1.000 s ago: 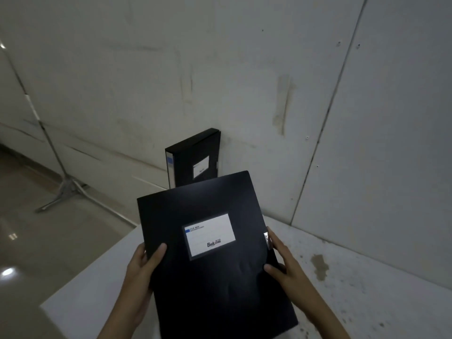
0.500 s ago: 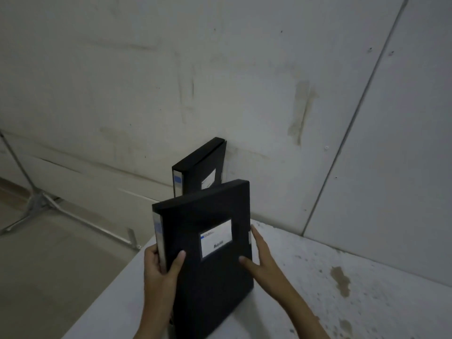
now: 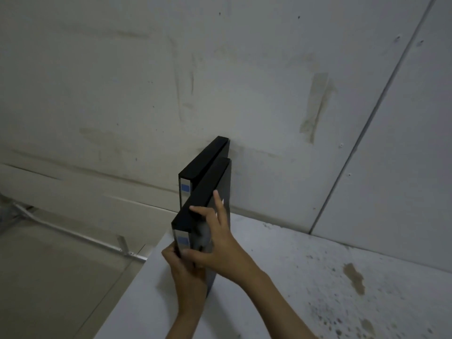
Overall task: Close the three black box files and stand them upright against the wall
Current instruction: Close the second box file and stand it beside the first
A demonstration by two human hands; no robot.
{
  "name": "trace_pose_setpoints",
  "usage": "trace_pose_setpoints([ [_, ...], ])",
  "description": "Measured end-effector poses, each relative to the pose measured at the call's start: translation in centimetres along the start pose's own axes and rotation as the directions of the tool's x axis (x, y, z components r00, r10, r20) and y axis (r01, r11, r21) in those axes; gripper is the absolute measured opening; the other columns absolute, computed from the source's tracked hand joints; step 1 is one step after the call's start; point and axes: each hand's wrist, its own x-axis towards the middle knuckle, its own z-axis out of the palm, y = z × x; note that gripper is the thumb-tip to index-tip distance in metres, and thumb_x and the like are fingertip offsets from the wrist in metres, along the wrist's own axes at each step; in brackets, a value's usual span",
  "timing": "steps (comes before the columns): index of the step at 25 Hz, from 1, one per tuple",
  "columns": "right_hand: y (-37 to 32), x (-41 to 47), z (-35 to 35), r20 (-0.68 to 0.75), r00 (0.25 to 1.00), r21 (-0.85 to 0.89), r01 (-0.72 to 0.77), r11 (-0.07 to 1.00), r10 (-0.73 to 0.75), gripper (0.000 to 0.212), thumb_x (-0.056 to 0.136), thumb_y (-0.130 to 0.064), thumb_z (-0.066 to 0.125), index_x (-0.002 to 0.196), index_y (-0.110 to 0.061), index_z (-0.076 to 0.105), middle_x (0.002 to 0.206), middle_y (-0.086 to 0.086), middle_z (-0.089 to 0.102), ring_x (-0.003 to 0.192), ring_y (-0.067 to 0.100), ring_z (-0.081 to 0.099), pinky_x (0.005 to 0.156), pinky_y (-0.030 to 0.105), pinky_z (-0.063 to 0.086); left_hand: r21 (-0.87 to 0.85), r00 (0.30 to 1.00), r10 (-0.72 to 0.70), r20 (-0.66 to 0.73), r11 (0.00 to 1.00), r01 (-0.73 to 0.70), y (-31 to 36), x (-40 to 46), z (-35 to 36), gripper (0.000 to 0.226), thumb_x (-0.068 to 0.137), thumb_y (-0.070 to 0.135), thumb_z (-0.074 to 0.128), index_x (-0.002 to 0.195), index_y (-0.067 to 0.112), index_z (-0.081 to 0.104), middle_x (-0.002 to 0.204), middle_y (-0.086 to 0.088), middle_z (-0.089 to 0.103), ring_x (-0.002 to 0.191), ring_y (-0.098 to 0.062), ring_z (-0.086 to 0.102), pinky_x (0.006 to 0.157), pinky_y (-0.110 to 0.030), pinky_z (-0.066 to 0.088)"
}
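Note:
Two closed black box files stand upright at the table's left edge. The far file (image 3: 203, 160) has its back end against the wall, its spine label facing me. The near file (image 3: 208, 189) stands right beside it, on its right, a little closer to me. My left hand (image 3: 186, 277) grips the near file's spine from the left. My right hand (image 3: 217, 243) presses flat on its right face, with a thumb on the top edge. A third file is not in view.
The white table (image 3: 281, 289) carries dark stains on its right part. Its left edge drops to the floor (image 3: 49, 277). A metal stand's legs (image 3: 73, 233) lie on the floor at the left. The grey panelled wall (image 3: 269, 94) runs behind.
The near file turned from face-up in my hands to upright, spine toward me, and moved back next to the far file. My right hand shifted onto its side face.

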Motion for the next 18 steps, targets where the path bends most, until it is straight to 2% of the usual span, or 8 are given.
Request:
trace_pose_setpoints([
  [2,0.9,0.7,0.2,-0.094,0.996,-0.036,-0.014,0.999,0.011,0.064,0.079,-0.025,0.070,0.130,-0.031,0.033,0.149,-0.017,-0.023,0.125,-0.020,0.006,0.079,-0.006,0.030,0.134,0.996,0.050,0.076,0.989,-0.060,-1.1,1.1,0.4,0.050,0.069,0.044,0.059,0.115,0.029,0.047,0.118,-0.012,0.054,0.099,-0.008,0.059,0.068,-0.015,0.053],
  [4,1.8,1.3,0.0,-0.155,0.987,-0.009,-0.032,0.999,0.030,0.062,0.078,-0.022,0.071,0.128,-0.031,0.035,0.150,-0.018,-0.020,0.129,-0.017,0.010,0.087,0.009,0.039,0.121,0.996,0.052,0.070,0.991,-0.060,-2.2,2.4,1.2,0.070,0.071,0.062,0.054,0.132,0.030,0.040,0.138,-0.010,0.046,0.120,-0.020,0.052,0.073,-0.019,0.056],
  [5,2.2,1.7,-0.3,-0.165,0.986,0.012,-0.035,0.999,0.036,0.061,0.078,-0.020,0.071,0.127,-0.033,0.035,0.151,-0.019,-0.019,0.127,-0.020,0.009,0.091,0.018,0.043,0.091,0.997,0.041,0.068,0.995,-0.047,-2.1,3.0,1.7,0.062,0.078,0.062,0.048,0.133,0.037,0.036,0.144,-0.008,0.039,0.125,-0.022,0.048,0.074,-0.020,0.055],
  [7,2.9,2.6,-0.9,-0.165,0.986,0.041,-0.030,0.999,0.037,0.062,0.078,-0.019,0.071,0.124,-0.039,0.034,0.152,-0.019,-0.019,0.132,-0.013,0.011,0.099,0.033,0.044,0.210,0.999,0.026,0.034,0.977,-0.032,-2.1,4.2,2.7,0.043,0.095,0.040,0.035,0.136,0.048,0.023,0.153,-0.001,0.024,0.132,-0.019,0.039,0.080,-0.021,0.054],
  [9,3.5,3.8,-1.4,-0.171,0.985,0.059,-0.022,0.998,0.032,0.064,0.078,-0.018,0.071,0.120,-0.046,0.032,0.154,-0.014,-0.018,0.139,-0.001,0.007,0.106,0.036,0.037,0.250,0.998,0.016,0.066,0.968,-0.032,-1.9,5.1,3.6,0.066,0.096,0.016,0.040,0.145,0.037,0.000,0.159,-0.002,0.005,0.141,-0.021,0.024,0.104,-0.036,0.043],
  [11,4.1,5.1,-1.7,-0.186,0.982,0.066,-0.026,0.997,0.038,0.065,0.078,-0.016,0.071,0.118,-0.047,0.030,0.155,-0.008,-0.016,0.139,-0.002,0.001,0.108,0.031,0.030,0.289,0.996,-0.032,0.084,0.957,0.006,-1.9,6.3,4.4,0.091,0.088,0.003,0.053,0.144,0.025,-0.015,0.159,-0.008,-0.009,0.147,-0.025,0.006,0.118,-0.042,0.022],
  [14,5.4,6.8,-2.3,-0.219,0.974,0.064,-0.038,0.997,0.051,0.064,0.077,-0.013,0.071,0.124,-0.036,0.033,0.156,-0.002,-0.013,0.140,0.001,0.000,0.109,0.030,0.027,0.242,0.982,-0.146,0.120,0.963,0.114,-1.0,7.6,5.5,0.099,0.084,0.005,0.059,0.144,0.020,-0.019,0.156,-0.008,-0.024,0.145,-0.023,-0.016,0.118,-0.041,0.003],
  [18,6.4,8.3,-2.6,-0.242,0.969,0.048,-0.034,0.998,0.045,0.066,0.076,-0.011,0.072,0.125,-0.032,0.034,0.156,0.003,-0.011,0.144,0.018,0.007,0.111,0.047,0.032,0.310,0.975,-0.210,0.076,0.934,0.177,-0.4,8.0,6.8,0.109,0.081,0.015,0.066,0.142,0.014,-0.024,0.152,-0.012,-0.032,0.142,-0.026,-0.024,0.116,-0.041,-0.004],
])
